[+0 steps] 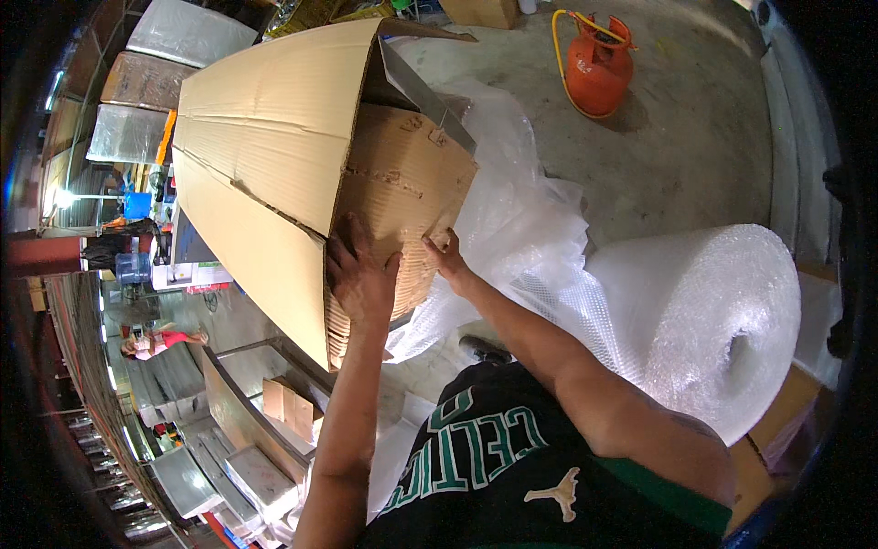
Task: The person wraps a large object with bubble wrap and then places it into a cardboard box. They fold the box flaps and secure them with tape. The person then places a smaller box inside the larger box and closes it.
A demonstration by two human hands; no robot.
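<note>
A large brown cardboard box (265, 128) lies tilted in front of me, with its open end toward me. Inside that end sits a creased, corrugated cardboard piece (402, 174). My left hand (364, 279) lies flat on the lower part of this piece, fingers spread, close to the box's edge. At the piece's right edge is my right hand (446, 254), its thumb on the face and its other fingers round the edge, partly hidden. Behind and below the cardboard spreads loose bubble wrap (521, 192).
A big bubble wrap roll (722, 320) stands at my right. Farther off, an orange gas cylinder (599, 69) with a yellow hose is on the concrete floor. Wrapped boxes (187, 32) are stacked at far left. A person (155, 343) is in the left background, beyond a metal-framed cart (247, 384).
</note>
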